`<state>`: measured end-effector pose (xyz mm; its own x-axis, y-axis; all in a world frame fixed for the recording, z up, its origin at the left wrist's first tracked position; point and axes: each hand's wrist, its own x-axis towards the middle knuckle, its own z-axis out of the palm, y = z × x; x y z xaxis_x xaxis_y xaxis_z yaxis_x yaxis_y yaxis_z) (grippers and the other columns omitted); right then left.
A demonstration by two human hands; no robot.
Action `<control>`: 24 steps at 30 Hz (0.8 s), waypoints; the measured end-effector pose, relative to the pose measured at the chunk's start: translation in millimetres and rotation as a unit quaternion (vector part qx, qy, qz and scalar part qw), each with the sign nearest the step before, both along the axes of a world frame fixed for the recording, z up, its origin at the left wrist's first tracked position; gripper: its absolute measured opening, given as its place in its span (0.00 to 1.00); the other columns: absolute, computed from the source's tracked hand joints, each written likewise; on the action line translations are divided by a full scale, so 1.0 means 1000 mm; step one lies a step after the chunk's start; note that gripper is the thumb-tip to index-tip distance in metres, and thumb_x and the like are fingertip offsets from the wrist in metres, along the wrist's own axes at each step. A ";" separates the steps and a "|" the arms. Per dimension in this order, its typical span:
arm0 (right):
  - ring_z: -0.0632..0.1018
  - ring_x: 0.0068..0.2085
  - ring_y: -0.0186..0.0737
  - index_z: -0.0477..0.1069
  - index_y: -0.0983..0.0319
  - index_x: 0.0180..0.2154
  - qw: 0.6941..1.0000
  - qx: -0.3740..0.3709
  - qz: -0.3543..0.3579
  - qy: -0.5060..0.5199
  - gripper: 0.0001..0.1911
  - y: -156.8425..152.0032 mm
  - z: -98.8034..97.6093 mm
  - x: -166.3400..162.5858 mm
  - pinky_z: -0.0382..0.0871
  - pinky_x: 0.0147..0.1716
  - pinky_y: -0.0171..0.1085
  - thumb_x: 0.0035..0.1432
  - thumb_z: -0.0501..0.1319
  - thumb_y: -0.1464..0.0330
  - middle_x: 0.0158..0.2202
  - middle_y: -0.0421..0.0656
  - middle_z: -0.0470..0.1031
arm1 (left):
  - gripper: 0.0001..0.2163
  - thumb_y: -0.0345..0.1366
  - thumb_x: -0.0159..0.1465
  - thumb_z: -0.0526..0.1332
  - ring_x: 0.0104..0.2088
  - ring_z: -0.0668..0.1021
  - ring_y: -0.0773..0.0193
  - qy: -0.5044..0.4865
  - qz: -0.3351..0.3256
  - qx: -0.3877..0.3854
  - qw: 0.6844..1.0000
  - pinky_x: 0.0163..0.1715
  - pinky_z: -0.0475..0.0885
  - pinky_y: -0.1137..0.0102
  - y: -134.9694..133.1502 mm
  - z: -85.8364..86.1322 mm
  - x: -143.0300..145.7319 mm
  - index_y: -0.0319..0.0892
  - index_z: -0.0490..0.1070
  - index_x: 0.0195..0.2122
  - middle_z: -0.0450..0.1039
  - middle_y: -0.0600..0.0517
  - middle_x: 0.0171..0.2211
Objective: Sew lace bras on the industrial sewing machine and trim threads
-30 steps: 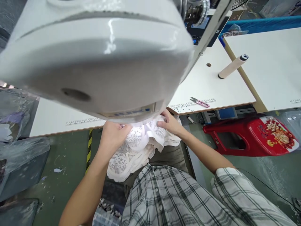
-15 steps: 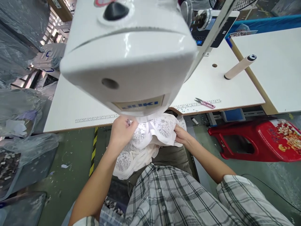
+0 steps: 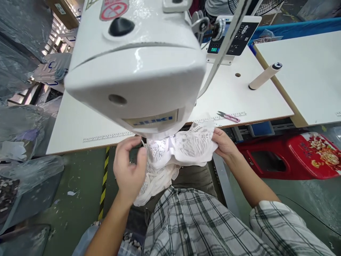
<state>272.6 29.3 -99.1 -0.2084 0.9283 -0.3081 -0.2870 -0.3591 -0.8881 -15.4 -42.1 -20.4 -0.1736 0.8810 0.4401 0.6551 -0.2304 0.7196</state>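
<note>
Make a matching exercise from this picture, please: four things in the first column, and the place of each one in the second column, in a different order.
Things
1. lace fabric
2. pink snips
3. cardboard tube
4. red stool

Places
a. down on the green floor
b. lying near the front edge of the table
c. below the sewing machine head, gripped by the right hand
d. farther back on the table, beside a round hole

Right pairs: 1-c, 2-b, 3-d, 4-a
</note>
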 end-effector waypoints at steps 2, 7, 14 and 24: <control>0.81 0.28 0.40 0.80 0.60 0.28 0.990 0.073 0.124 -0.011 0.18 -0.007 0.020 -0.004 0.75 0.30 0.37 0.45 0.76 0.52 0.26 0.42 0.82 | 0.11 0.32 0.67 0.61 0.51 0.78 0.58 0.044 -0.093 0.079 0.992 0.52 0.75 0.62 -0.013 0.010 0.018 0.46 0.69 0.51 0.75 0.47 0.47; 0.80 0.33 0.34 0.82 0.65 0.38 0.867 0.272 0.415 -0.039 0.11 -0.029 0.073 -0.040 0.71 0.33 0.31 0.65 0.63 0.65 0.34 0.45 0.83 | 0.20 0.52 0.68 0.59 0.40 0.82 0.53 0.162 -0.268 -0.028 0.949 0.38 0.78 0.62 -0.020 0.024 0.044 0.42 0.71 0.51 0.81 0.45 0.39; 0.63 0.23 0.29 0.67 0.63 0.20 0.883 0.274 0.233 -0.303 0.22 -0.008 0.071 -0.066 0.52 0.25 0.33 0.64 0.62 0.59 0.18 0.35 0.63 | 0.09 0.42 0.63 0.62 0.27 0.75 0.65 -0.037 -0.054 -0.274 0.959 0.28 0.67 0.72 0.013 0.010 0.017 0.43 0.74 0.30 0.75 0.56 0.25; 0.55 0.25 0.29 0.56 0.61 0.18 0.915 0.188 0.212 -0.285 0.33 0.020 0.060 -0.076 0.46 0.25 0.34 0.53 0.65 0.43 0.19 0.35 0.51 | 0.15 0.37 0.58 0.63 0.25 0.62 0.68 -0.087 0.035 -0.276 0.956 0.26 0.58 0.72 0.042 0.001 0.020 0.44 0.57 0.20 0.57 0.58 0.19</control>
<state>196.8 49.3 -38.9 -0.4796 0.8638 -0.1544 0.3570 0.0313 -0.9336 5.0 0.0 -19.4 -0.2695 0.9541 -0.1304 0.5134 0.2568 0.8188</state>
